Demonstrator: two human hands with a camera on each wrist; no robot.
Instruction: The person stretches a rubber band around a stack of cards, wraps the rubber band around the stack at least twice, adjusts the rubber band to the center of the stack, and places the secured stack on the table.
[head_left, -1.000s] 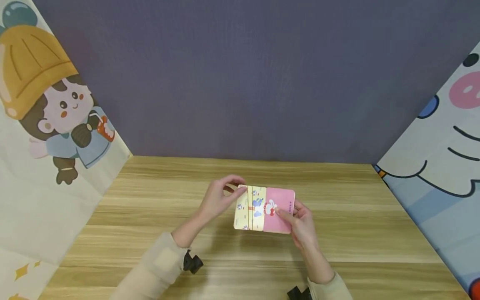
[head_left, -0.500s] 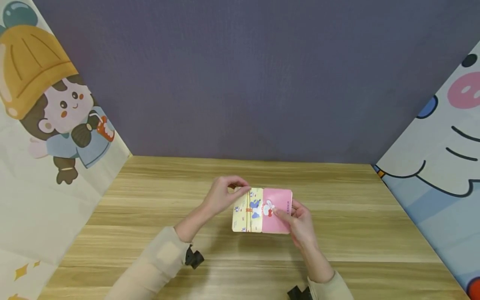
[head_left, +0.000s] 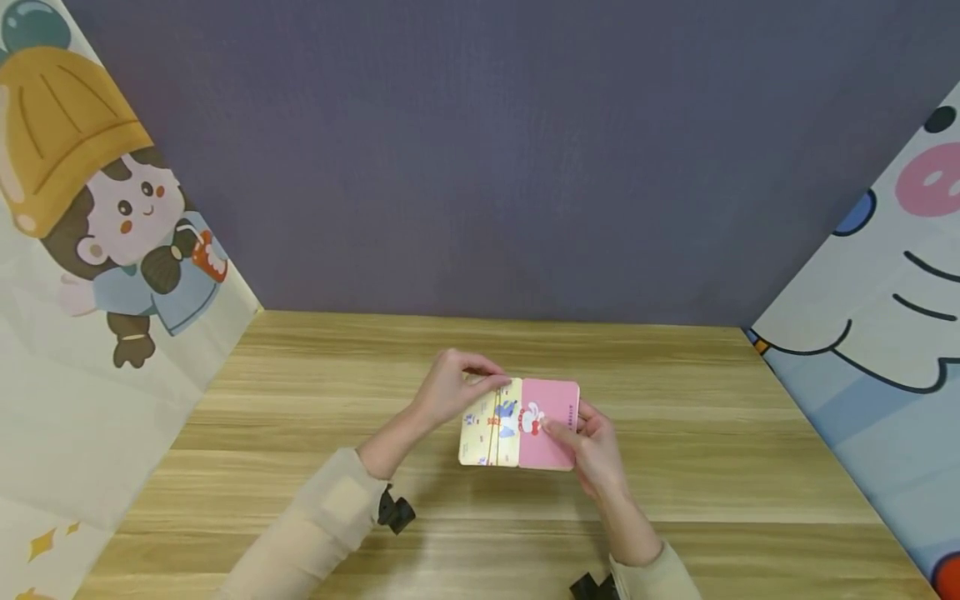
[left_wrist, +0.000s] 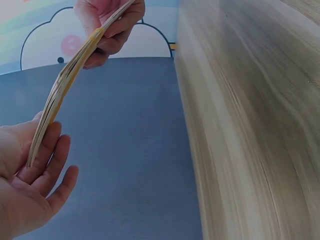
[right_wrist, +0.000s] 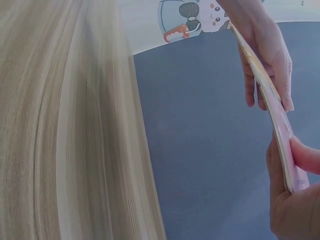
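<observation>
A small, thin notebook (head_left: 550, 401) is held up over the table, its printed face toward the head camera. One part of that face is pink with a white rabbit-like figure; the other is pale yellow with small drawings and thin lines like cords (head_left: 491, 446) across it. My left hand (head_left: 448, 392) pinches its far edge, thumb in front and fingers behind. At the pink end my right hand (head_left: 600, 452) grips it, thumb flat on the cover. Edge-on in the left wrist view, the notebook (left_wrist: 61, 92) shows several layers and bends slightly.
Beneath the hands lies a wood-grain table (head_left: 712, 433). A dark blue-grey panel (head_left: 495, 167) stands along its far edge. Cartoon-printed sheets hang on the left (head_left: 45, 400) and right (head_left: 862, 325). Black wrist cameras (head_left: 396, 510) sit at the sleeves.
The notebook has shifted slightly left with my right hand. My left hand has slid right along its far edge, its thumb now nearer the pink part.
</observation>
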